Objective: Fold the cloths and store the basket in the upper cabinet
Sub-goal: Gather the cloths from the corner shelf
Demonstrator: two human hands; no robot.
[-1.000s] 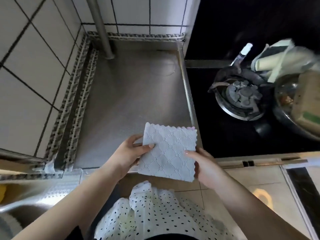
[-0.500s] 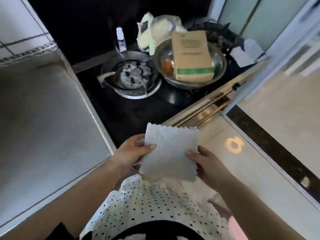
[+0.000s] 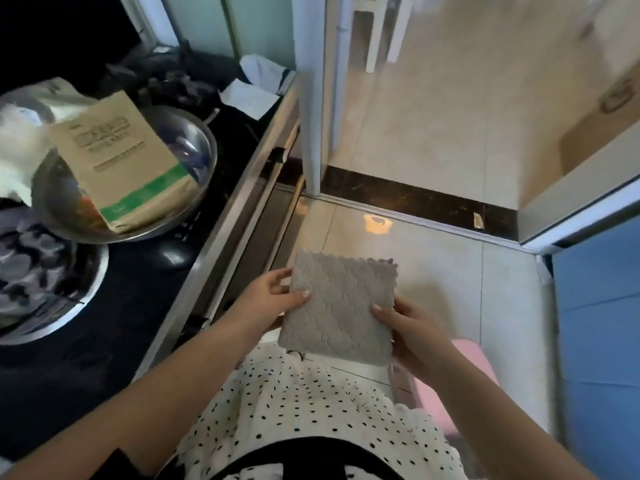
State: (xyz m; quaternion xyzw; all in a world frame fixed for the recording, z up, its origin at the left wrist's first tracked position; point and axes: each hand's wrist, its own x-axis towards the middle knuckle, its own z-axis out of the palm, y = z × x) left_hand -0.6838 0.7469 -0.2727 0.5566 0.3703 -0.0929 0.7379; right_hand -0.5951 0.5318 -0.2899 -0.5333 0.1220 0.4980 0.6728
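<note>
A folded grey cloth (image 3: 341, 308) with a quilted pattern and scalloped edges is held flat in front of my body, over the floor. My left hand (image 3: 268, 297) pinches its left edge, thumb on top. My right hand (image 3: 407, 327) pinches its right edge the same way. No basket or upper cabinet is in view.
The black stove top (image 3: 138, 271) runs along the left, with a steel pan (image 3: 194, 157) holding a brown paper package (image 3: 121, 161) and a burner (image 3: 38, 268) nearer me. A doorway threshold (image 3: 415, 199) crosses the tiled floor ahead. A blue panel (image 3: 599, 323) stands at right, a pink object (image 3: 464, 362) by my legs.
The view has swung right, from the steel counter past the stove to the doorway and floor. Both hands keep the same hold on the folded cloth.
</note>
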